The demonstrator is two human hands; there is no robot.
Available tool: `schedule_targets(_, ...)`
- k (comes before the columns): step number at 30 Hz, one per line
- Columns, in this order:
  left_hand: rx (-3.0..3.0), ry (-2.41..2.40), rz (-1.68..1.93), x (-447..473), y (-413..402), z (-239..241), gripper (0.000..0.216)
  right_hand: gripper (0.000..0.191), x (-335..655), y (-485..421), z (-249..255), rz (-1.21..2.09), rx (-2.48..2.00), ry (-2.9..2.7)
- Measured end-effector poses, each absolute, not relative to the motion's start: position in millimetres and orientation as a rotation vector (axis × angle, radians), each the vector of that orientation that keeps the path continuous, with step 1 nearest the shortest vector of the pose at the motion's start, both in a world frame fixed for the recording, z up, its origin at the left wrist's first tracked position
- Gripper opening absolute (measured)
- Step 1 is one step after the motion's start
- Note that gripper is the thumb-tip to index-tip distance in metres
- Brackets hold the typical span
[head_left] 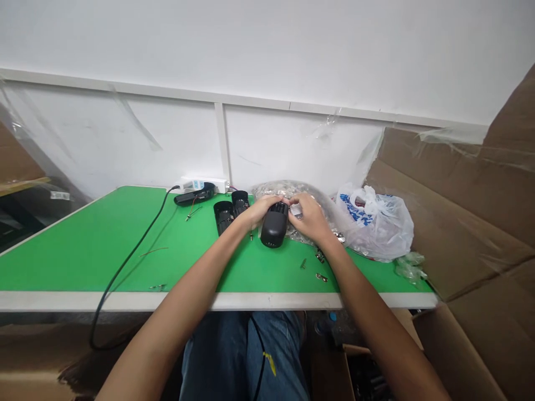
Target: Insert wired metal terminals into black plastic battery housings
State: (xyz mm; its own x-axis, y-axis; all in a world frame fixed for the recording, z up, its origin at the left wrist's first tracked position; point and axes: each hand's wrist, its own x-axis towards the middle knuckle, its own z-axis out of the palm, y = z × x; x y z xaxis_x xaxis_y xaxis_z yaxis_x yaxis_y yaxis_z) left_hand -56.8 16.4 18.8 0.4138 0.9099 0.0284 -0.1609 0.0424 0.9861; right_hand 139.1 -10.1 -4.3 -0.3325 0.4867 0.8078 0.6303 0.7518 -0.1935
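Note:
A black plastic housing (274,227) with a rounded near end is held between my two hands above the green tabletop. My left hand (264,209) grips its far left side, fingers curled over the top edge. From the other side, my right hand (307,216) closes on the far right edge, thumb and fingertips against it. The far end has slots or recesses, partly hidden by the fingers. Just left of my left hand stand two open black shells (224,216). Behind the hands lies a clear plastic bag (326,205) of small metal parts.
Small metal contacts (321,277) and a spring (303,263) lie near the front edge. A white power strip (204,184) with a black cable (136,248) and another black shell (194,195) are at back left. A tied white bag (382,225) and cardboard (455,206) stand right.

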Motion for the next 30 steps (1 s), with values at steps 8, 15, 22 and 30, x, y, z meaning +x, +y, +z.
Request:
schedule_targets(8,1.234,0.895,0.909,-55.3,16.4,23.1,0.017,0.019,137.5,-11.4,-3.2,-0.188,-0.853,-2.109)
schedule_targets(15,1.275,0.842,0.916,-56.8,22.4,17.5,0.018,0.022,136.3,-12.1,-3.3,-0.144,-0.893,-2.115)
schedule_targets(22,1.272,0.844,0.872,-57.8,23.3,17.6,0.019,0.025,137.0,-10.8,-4.0,-0.074,-0.853,-2.122)
schedule_targets(30,1.248,0.807,0.839,-58.8,20.6,21.1,0.016,0.024,136.4,-10.1,-6.9,-0.055,-0.845,-2.111)
